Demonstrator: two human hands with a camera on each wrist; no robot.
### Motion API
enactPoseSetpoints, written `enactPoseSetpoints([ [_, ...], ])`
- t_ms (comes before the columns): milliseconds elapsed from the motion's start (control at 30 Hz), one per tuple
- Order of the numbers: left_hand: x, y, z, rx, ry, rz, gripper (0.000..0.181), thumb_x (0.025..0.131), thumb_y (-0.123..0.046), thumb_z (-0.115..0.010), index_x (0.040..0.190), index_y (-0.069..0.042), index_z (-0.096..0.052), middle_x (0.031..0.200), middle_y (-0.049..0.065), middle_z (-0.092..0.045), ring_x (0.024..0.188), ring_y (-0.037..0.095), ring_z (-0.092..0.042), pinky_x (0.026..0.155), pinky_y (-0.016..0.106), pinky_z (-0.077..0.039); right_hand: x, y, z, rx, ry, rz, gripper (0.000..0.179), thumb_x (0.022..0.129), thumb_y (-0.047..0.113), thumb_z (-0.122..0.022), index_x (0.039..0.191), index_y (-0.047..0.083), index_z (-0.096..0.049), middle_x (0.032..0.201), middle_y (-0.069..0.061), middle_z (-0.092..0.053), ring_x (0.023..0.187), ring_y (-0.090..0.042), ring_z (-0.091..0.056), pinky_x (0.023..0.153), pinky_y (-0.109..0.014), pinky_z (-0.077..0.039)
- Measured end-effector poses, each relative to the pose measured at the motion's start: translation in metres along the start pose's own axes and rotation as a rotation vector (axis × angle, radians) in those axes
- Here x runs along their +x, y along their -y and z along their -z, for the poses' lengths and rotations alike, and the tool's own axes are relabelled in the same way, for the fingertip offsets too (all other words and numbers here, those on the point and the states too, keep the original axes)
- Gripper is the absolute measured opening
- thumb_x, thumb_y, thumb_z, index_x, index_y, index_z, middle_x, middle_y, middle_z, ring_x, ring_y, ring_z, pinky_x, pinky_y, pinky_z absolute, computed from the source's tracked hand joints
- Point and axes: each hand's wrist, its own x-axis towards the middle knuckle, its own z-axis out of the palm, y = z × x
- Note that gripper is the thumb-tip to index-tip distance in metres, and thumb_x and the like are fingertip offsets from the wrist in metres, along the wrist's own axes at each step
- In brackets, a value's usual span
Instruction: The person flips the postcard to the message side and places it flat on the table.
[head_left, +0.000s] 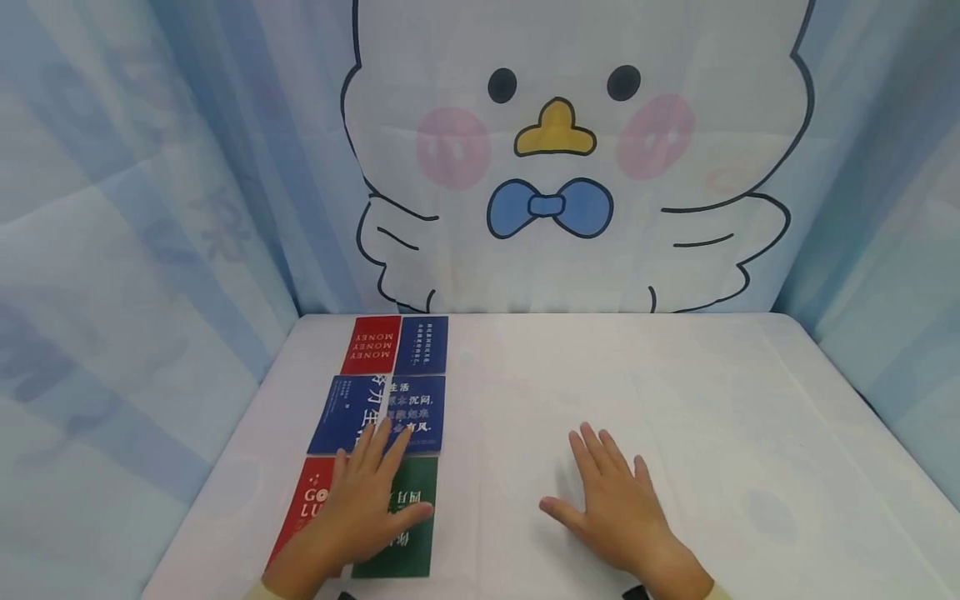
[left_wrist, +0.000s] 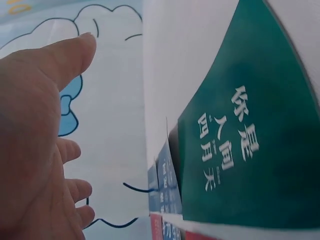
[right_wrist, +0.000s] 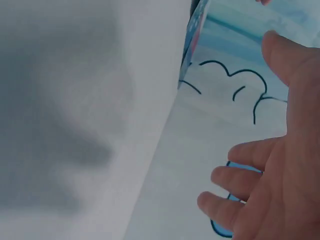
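Note:
Several thin printed booklets lie flat in two columns on the left of the table. A red MONEY booklet (head_left: 370, 345) and a dark blue one (head_left: 422, 345) are at the back. Two blue booklets, one left (head_left: 337, 412) and one right (head_left: 429, 400), form the middle row. In front lie a red booklet (head_left: 306, 493) and a green booklet (head_left: 414, 546) with white characters. My left hand (head_left: 362, 504) is spread above the front row, partly hiding it, and holds nothing. Fingers outstretched, my right hand (head_left: 618, 510) hovers over the bare middle of the table, its shadow beneath.
The white-covered table (head_left: 720, 433) extends to the right of the booklets. Light blue curtains (head_left: 150, 250) stand at both sides. Behind the back edge hangs a cloth printed with a white cartoon bird and a blue bow tie (head_left: 550, 207).

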Motion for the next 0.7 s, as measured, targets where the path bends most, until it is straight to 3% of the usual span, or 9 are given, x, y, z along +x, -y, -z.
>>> enactPoseSetpoints([
  [233, -0.018, 0.013, 0.006, -0.073, 0.069, 0.03, 0.112, 0.069, -0.055, -0.085, 0.157, -0.012, -0.031, 0.161, 0.013, -0.03, 0.147, 0.039, -0.024, 0.11, 0.072, -0.014, 0.01, 0.032, -0.016, 0.175, 0.149, 0.164, 0.09, 0.084, 0.051, -0.076, 0.149, -0.001, -0.043, 0.157, -0.016, -0.037, 0.144, -0.037, -0.032, 0.109, -0.067, -0.028],
  [367, -0.025, 0.019, 0.006, -0.09, 0.083, 0.041, 0.118, 0.061, -0.051, -0.091, 0.156, -0.011, -0.034, 0.161, 0.012, -0.03, 0.145, 0.039, -0.029, 0.108, 0.073, -0.018, 0.018, 0.046, -0.029, 0.158, 0.215, 0.221, 0.093, 0.082, 0.054, -0.077, 0.15, 0.001, -0.042, 0.156, -0.014, -0.039, 0.143, -0.036, -0.034, 0.109, -0.064, -0.031],
  [500, -0.03, 0.028, 0.002, -0.066, 0.08, 0.049, 0.12, 0.054, -0.05, -0.095, 0.152, -0.01, -0.039, 0.16, 0.011, -0.031, 0.144, 0.036, -0.03, 0.107, 0.073, -0.02, 0.026, 0.057, -0.041, 0.144, 0.229, 0.279, 0.095, 0.079, 0.054, -0.079, 0.149, 0.001, -0.044, 0.154, -0.014, -0.042, 0.142, -0.035, -0.036, 0.109, -0.062, -0.033],
  [700, -0.035, 0.043, -0.001, -0.134, 0.13, 0.03, 0.114, 0.057, -0.044, -0.096, 0.15, -0.007, -0.041, 0.153, 0.01, -0.042, 0.144, 0.036, -0.03, 0.112, 0.067, -0.021, 0.036, 0.073, -0.055, 0.095, 0.264, 0.316, 0.096, 0.076, 0.058, -0.08, 0.148, 0.004, -0.045, 0.153, -0.011, -0.045, 0.142, -0.032, -0.038, 0.109, -0.06, -0.035],
])
